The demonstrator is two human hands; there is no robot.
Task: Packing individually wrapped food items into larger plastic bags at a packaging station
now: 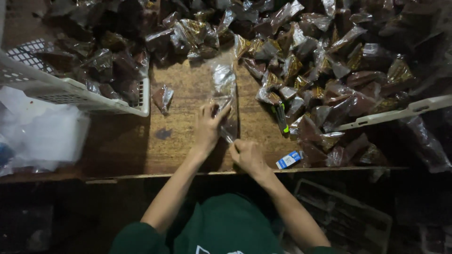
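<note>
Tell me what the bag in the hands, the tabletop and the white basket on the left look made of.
Bag: thin clear plastic film, glossy, crinkled, with bright glints; both hands hold it. Tabletop: wood by its look, brown, matte, with visible grain and plank seams. White basket: probably moulded plastic, with a perforated grid wall and smooth rim.

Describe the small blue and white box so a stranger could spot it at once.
Start at the wooden table and follow its near edge to the right hand. Just right of that hand lies the small blue and white box, at the foot of the heap of dark wrapped packets. It alone is blue, opaque and box-shaped.
</note>
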